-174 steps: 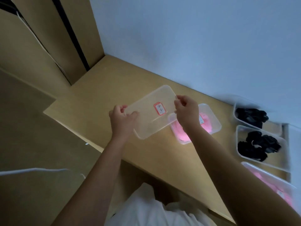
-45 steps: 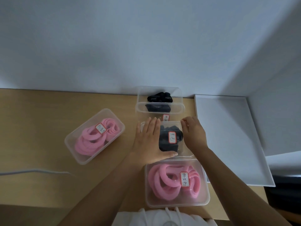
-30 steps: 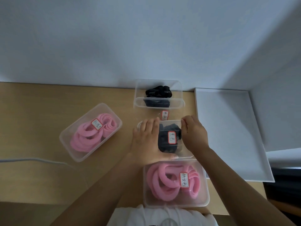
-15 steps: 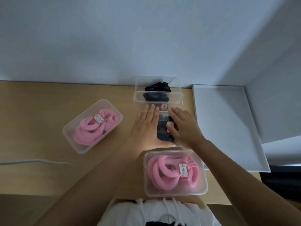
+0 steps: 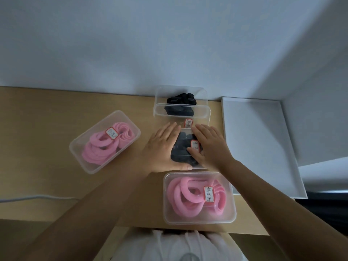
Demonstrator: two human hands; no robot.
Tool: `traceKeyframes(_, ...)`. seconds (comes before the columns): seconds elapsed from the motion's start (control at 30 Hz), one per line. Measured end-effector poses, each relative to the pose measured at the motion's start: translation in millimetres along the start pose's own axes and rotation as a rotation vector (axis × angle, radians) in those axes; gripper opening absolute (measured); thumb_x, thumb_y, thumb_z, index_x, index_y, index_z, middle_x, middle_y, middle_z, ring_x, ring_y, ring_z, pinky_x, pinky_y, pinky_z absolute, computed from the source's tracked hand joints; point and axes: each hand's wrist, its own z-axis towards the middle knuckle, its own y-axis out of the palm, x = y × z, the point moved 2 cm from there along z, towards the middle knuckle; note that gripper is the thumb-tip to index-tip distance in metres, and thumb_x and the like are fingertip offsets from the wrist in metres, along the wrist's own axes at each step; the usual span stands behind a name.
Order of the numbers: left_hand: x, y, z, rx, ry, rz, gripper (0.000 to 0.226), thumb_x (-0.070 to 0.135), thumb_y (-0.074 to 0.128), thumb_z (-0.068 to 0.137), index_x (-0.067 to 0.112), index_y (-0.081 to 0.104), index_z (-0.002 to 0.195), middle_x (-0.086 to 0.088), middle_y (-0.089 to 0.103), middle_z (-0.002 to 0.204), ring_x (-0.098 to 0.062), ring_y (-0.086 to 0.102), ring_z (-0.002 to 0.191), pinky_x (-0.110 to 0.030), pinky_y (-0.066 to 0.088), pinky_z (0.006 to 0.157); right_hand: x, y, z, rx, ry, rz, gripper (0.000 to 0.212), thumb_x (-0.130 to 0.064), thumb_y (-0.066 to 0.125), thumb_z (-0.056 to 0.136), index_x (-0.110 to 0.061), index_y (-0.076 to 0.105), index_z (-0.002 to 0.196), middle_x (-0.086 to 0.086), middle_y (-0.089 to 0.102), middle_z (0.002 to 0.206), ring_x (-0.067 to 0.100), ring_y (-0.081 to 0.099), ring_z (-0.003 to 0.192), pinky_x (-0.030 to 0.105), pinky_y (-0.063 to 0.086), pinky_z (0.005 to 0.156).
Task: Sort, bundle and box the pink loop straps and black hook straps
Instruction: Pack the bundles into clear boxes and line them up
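Note:
Both hands lie flat on the lid of a clear box of black hook straps (image 5: 183,147) in the middle of the table. My left hand (image 5: 162,149) presses its left half, my right hand (image 5: 209,146) its right half, fingers straight. Behind it stands an uncovered clear box with black straps (image 5: 181,104), and a labelled lid (image 5: 188,123) leans at its front. Close to me sits a lidded box of pink loop straps (image 5: 199,197). A second lidded pink-strap box (image 5: 104,142) lies at an angle to the left.
The wooden table (image 5: 47,113) runs to a white wall behind. A white tray-like surface (image 5: 259,144) borders the boxes on the right. A thin white cable (image 5: 37,197) lies along the table's front left edge.
The lid I held in the air now covers the middle black-strap box. My right hand has moved from its right edge onto the lid and flattened; the left hand stays pressed.

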Motion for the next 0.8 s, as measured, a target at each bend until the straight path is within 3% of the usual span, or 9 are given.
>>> traceKeyframes(0.13, 2, -1, -1, 0.085, -0.047, -0.098, 0.114, 0.083, 0.044, 0.062, 0.014, 0.018, 0.15, -0.007, 0.015, 0.158, -0.025, 0.008, 0.146, -0.037, 0.007, 0.118, 2, -2, 0, 0.024, 0.041, 0.13, 0.067, -0.05, 0.039, 0.083, -0.006, 0.05, 0.133, 0.013, 0.053, 0.134, 0.031, 0.048, 0.124, 0.042, 0.029, 0.108)
traceKeyframes(0.27, 1, -8, 1, 0.044, -0.044, -0.13, 0.107, 0.071, 0.064, 0.068, 0.016, 0.02, 0.149, -0.006, 0.017, 0.156, -0.023, 0.014, 0.143, -0.034, 0.009, 0.116, 1, -5, 3, 0.004, 0.042, 0.113, 0.078, -0.057, 0.029, 0.081, -0.009, 0.04, 0.141, 0.01, 0.044, 0.144, 0.027, 0.038, 0.133, 0.036, 0.02, 0.113)
traceKeyframes(0.4, -6, -6, 1, 0.069, -0.037, -0.117, 0.096, 0.069, 0.056, 0.076, 0.015, 0.024, 0.148, -0.008, 0.018, 0.157, -0.024, 0.013, 0.145, -0.038, 0.014, 0.117, 0, -3, 2, -0.021, 0.014, 0.033, 0.079, -0.06, 0.025, 0.084, -0.01, 0.032, 0.145, 0.008, 0.033, 0.15, 0.026, 0.027, 0.139, 0.037, 0.016, 0.115)
traceKeyframes(0.5, -3, -2, -3, 0.097, -0.043, -0.06, 0.105, 0.079, 0.045, 0.07, 0.011, 0.026, 0.147, -0.008, 0.025, 0.154, -0.026, 0.017, 0.144, -0.038, 0.015, 0.116, -1, -2, 1, 0.005, 0.005, 0.005, 0.076, -0.058, 0.026, 0.084, -0.008, 0.042, 0.139, 0.011, 0.044, 0.142, 0.031, 0.038, 0.132, 0.042, 0.027, 0.11)
traceKeyframes(0.63, 0, 2, -1, 0.172, -0.028, 0.005, 0.11, 0.085, 0.04, 0.062, 0.007, 0.039, 0.14, -0.009, 0.045, 0.138, -0.027, 0.04, 0.128, -0.038, 0.029, 0.109, -1, 0, 3, 0.058, -0.009, -0.03, 0.065, -0.053, 0.036, 0.085, -0.005, 0.056, 0.124, 0.012, 0.06, 0.121, 0.033, 0.056, 0.111, 0.046, 0.043, 0.097)
traceKeyframes(0.8, -2, 7, 3, 0.215, -0.014, 0.059, 0.105, 0.086, 0.041, 0.063, 0.008, 0.045, 0.132, -0.006, 0.052, 0.128, -0.026, 0.047, 0.116, -0.037, 0.035, 0.103, -1, 3, 5, 0.082, -0.032, -0.086, 0.059, -0.05, 0.037, 0.086, -0.007, 0.061, 0.116, 0.009, 0.065, 0.112, 0.031, 0.06, 0.101, 0.043, 0.047, 0.091)
